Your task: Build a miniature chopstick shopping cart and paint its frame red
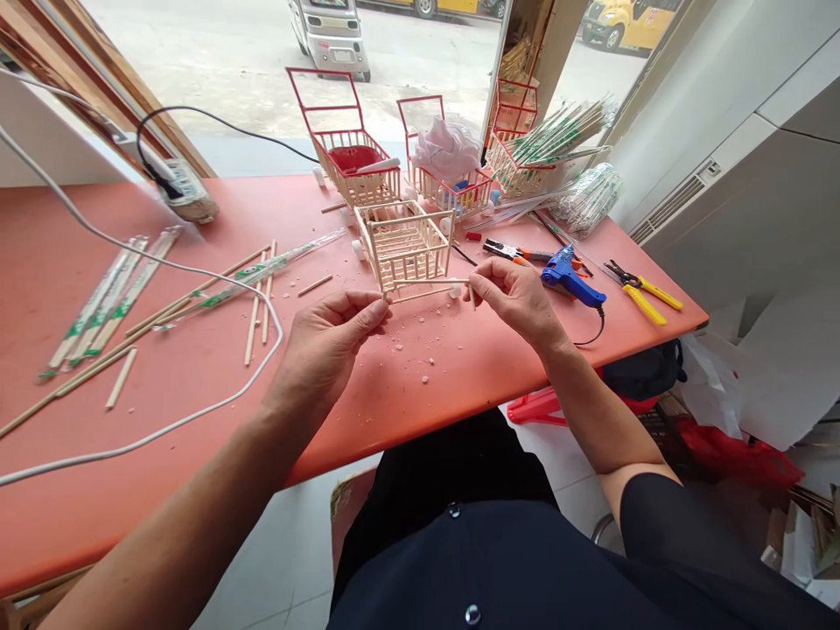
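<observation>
A miniature cart basket (410,249) built from pale wooden sticks stands on the pink table near its front edge. Just in front of it, a thin stick frame (430,281) spans between my two hands, with a short piece at its right end. My left hand (345,328) is closed, thumb and forefinger pinching the frame's left end by the basket's lower corner. At the other end, my right hand (512,293) pinches the corner by the short piece. Whether the frame touches the basket I cannot tell. Small white wheels (358,251) show beside the basket.
Red-trimmed stick carts (360,171) stand behind. To the right lie a blue glue gun (570,273), pliers (502,250) and yellow-handled wire strippers (640,293). Wrapped chopsticks (108,302) and loose sticks lie left. A white cable (197,418) crosses the table near my left arm.
</observation>
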The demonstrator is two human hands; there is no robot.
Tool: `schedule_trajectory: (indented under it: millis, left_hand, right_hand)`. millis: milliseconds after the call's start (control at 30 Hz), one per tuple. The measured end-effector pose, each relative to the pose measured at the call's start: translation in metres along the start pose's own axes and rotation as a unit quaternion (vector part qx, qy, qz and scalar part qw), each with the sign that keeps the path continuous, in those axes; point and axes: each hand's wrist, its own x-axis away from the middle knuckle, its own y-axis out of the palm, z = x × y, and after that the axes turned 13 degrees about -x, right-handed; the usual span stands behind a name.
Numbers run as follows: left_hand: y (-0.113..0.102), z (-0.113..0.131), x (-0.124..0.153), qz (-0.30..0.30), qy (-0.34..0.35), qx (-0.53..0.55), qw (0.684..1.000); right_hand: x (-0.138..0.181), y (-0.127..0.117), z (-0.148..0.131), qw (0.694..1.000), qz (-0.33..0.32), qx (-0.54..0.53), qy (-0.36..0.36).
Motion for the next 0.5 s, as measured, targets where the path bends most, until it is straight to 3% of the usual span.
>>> schedule_trajectory:
  millis: [500]
  left_hand:
    - [0.002,-0.002,0.0,0.004,-0.018,0.018,1.0]
  right_hand:
    - [0.007,0.012,0.005,0.998,0.031,-0.024,-0.046]
